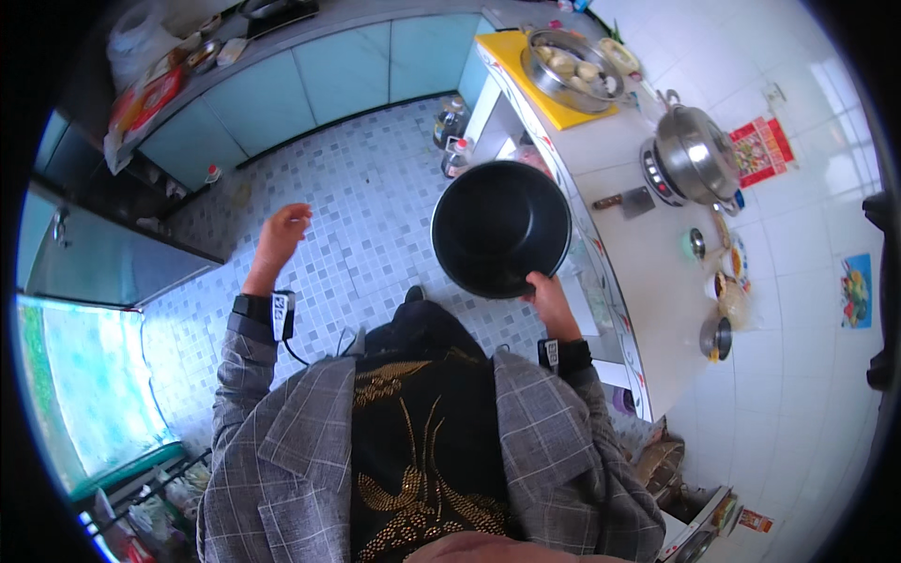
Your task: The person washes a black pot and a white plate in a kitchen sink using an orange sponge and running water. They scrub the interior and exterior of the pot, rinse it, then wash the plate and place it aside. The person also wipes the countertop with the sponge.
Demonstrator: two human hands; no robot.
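Note:
My right hand (pixel 550 299) grips the near rim of a round dark pot (pixel 500 229), whose black inside faces the camera. The pot is held above the tiled floor, beside the edge of a white counter. Nothing shows in my left hand (pixel 287 224), raised over the floor at the left with its fingers a little apart and bent. Both wrists carry a black strap with a small white device. On the counter to the right lies a cleaver with a wooden handle (pixel 608 203).
The white counter (pixel 633 281) carries a steel pot (pixel 697 155) on a cooker and, on a yellow board (pixel 500 53), a steel basin (pixel 574 70) of pale food. Oil bottles (pixel 456 156) stand on the floor by its leg. Teal cabinets (pixel 341 74) line the far side.

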